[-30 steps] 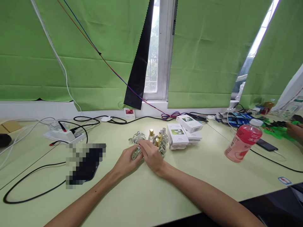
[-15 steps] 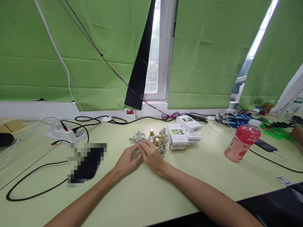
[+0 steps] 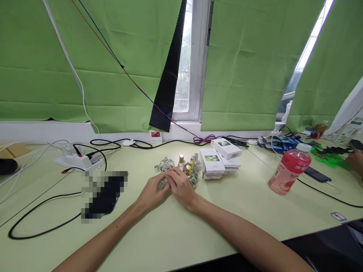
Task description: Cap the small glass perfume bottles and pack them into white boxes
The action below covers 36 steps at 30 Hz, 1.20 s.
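Note:
A clear glass perfume bottle [image 3: 163, 183] is between my two hands, close to the table, its top covered by fingers. My left hand [image 3: 151, 190] wraps round it from the left. From the right, my right hand [image 3: 182, 187] closes over its upper end, fingertips meeting those of the left; what they pinch there is hidden. Just behind stands a round glass bottle [image 3: 166, 165], with a small silvery cap [image 3: 156, 168] on the table to its left. Several glass bottles with gold caps [image 3: 188, 170] and silver tops crowd beyond my right hand, partly covered by it.
Stacked white boxes [image 3: 212, 162] lie right of the bottles. A pink drink bottle [image 3: 289, 170] stands farther right, near a phone [image 3: 318, 174]. On the left are a dark pixelated device [image 3: 106, 194], a power strip [image 3: 79, 161] and loose cables. Another person's hand [image 3: 356, 160] shows at the right edge.
Both hands keep the same grip and place around the bottle. The view has shifted very slightly; nothing else has visibly moved.

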{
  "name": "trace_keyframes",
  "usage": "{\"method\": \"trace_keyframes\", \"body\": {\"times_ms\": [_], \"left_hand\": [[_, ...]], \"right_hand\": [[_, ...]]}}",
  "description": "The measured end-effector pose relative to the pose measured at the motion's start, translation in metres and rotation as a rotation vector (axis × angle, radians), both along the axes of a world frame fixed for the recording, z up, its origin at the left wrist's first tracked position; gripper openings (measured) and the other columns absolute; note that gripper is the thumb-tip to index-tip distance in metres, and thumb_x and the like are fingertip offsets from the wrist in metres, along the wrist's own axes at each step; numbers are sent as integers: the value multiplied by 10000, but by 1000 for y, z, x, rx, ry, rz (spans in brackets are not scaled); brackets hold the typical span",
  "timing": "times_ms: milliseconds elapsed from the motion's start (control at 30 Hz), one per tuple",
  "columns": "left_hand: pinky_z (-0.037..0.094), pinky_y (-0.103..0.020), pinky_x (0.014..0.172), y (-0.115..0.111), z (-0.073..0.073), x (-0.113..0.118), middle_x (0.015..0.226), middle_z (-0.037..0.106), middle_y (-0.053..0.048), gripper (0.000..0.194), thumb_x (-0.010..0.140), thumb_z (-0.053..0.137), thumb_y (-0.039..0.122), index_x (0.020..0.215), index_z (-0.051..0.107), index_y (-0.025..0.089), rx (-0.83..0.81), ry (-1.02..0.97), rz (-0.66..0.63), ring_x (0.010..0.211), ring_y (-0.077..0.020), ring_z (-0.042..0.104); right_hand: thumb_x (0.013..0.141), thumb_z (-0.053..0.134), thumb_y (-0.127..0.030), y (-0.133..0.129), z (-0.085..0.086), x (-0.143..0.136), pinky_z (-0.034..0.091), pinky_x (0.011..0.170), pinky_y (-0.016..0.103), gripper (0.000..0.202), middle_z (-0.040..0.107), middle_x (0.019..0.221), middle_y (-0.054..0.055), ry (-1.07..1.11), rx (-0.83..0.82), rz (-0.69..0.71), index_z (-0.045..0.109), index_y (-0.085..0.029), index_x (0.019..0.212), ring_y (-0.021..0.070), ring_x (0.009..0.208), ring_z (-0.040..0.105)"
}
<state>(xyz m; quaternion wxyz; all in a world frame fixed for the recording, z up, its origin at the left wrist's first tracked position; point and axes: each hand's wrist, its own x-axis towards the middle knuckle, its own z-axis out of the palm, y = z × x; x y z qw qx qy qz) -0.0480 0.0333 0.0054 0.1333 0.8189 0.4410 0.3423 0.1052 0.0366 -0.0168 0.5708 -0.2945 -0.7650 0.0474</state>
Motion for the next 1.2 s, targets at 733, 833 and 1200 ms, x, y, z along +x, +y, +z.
{"method": "trace_keyframes", "body": {"times_ms": [733,833,1200], "left_hand": [[468,-249,644,1,-1,1,801,727,-17,193,873,501,269,868,657,155,-9,-21,-3,692,-174,627],[466,-250,643,1,-1,2,800,728,-15,186,874,509,276,856,651,158,-18,-28,-3,691,-172,624],[479,-260,673,2,-3,2,791,711,-19,221,892,500,301,897,661,150,-26,-19,-4,705,-175,616]], "right_hand": [[939,453,-32,2,13,4,536,737,271,239,589,1006,76,-271,-45,-49,612,-202,991,170,836,621],[920,469,-22,2,17,6,528,718,271,250,584,1011,73,-322,-49,-56,619,-201,1008,168,811,612],[943,431,-20,-1,19,8,518,736,267,242,587,994,72,-286,-83,-14,611,-182,944,157,798,592]]}}
